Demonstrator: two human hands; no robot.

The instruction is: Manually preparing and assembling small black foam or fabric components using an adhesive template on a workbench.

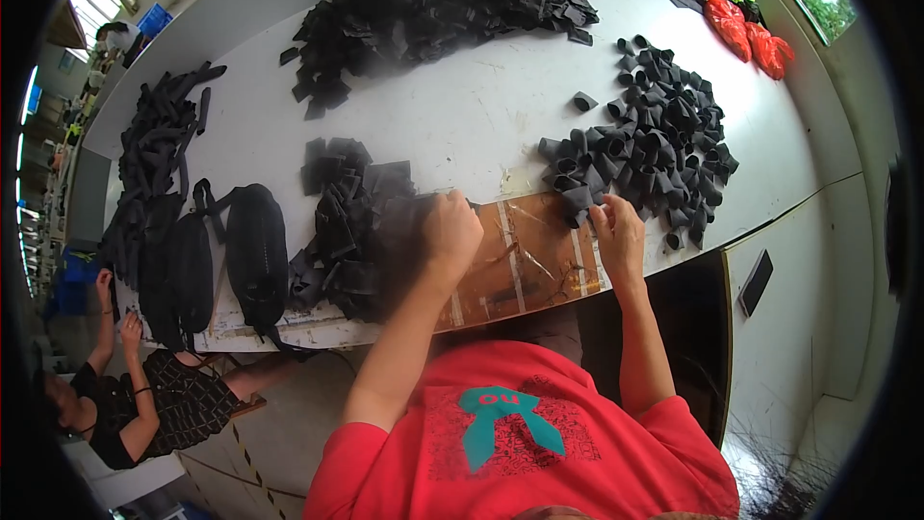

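Note:
My left hand [452,231] is closed at the right side of a heap of flat black fabric pieces [351,221]. Dark material shows on both sides of its knuckles; the fingertips are hidden. Over the right end of a brown taped board [500,274], my right hand [621,236] pinches with thumb and fingers at the edge of a black fabric loop [577,200]. That loop lies at the near edge of a pile of similar short black loops [664,130], some standing open like tubes.
A large mound of flat black pieces [452,0] spreads across the table's far side. Black strips [159,135] and black pouches [256,255] lie left, near a seated co-worker [125,404]. Red plastic bags [746,34] sit far right; a phone-like dark slab [757,282] rests below them.

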